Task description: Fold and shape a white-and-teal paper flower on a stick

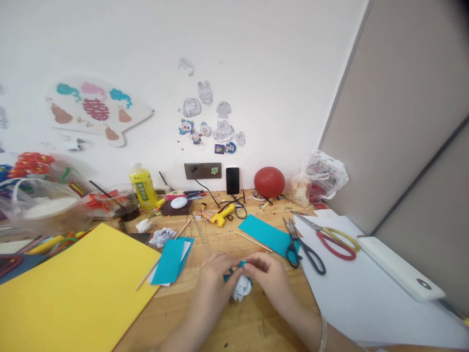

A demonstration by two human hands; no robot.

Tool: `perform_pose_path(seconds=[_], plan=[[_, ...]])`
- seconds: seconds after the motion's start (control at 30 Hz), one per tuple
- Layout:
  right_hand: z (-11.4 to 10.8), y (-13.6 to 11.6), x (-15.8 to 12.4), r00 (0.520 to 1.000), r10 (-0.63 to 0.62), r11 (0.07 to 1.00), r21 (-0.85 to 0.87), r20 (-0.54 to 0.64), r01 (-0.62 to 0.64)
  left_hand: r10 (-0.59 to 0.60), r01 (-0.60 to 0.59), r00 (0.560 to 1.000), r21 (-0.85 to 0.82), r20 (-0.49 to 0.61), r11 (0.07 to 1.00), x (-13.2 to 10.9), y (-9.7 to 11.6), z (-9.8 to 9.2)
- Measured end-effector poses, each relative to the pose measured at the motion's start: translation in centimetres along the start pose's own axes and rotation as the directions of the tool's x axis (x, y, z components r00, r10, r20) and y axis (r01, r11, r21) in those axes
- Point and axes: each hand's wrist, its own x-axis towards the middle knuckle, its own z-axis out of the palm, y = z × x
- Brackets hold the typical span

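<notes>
Both of my hands meet low in the middle of the wooden table (256,322). My left hand (212,281) and my right hand (269,275) pinch a small teal paper piece (240,266) between their fingertips. Just below it, between my palms, lies a crumpled white paper ball (242,288). A bangle sits on my right wrist. The fingers of both hands are closed on the teal piece.
A large yellow sheet (80,288) lies at the left, folded teal paper (171,260) beside it. A teal sheet (266,233), black scissors (302,244), red-and-yellow scissors (335,239) and white paper (359,293) lie at the right. A yellow glue gun (223,215), thin sticks, a red balloon (269,182) and a bottle (142,187) stand farther back.
</notes>
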Motion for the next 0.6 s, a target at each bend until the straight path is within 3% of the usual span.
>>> perform_pose_path(seconds=[0.2, 0.4, 0.6], plan=[[0.2, 0.0, -0.6, 0.998, -0.043, 0.999, -0.003, -0.052, 0.043, 0.177, -0.158, 0.979, 0.169, -0.100, 0.973, -0.5, -0.7, 0.4], [0.0, 0.1, -0.7, 0.991, -0.108, 0.989, -0.113, -0.079, 0.099, 0.181, -0.157, 0.971, 0.153, -0.159, 0.976, -0.8, -1.2, 0.9], [-0.5, -0.3, -0.3, 0.942, -0.335, 0.900, -0.287, 0.030, 0.329, 0.267, -0.246, 0.959, 0.187, -0.095, 0.951, -0.6, -0.9, 0.6]])
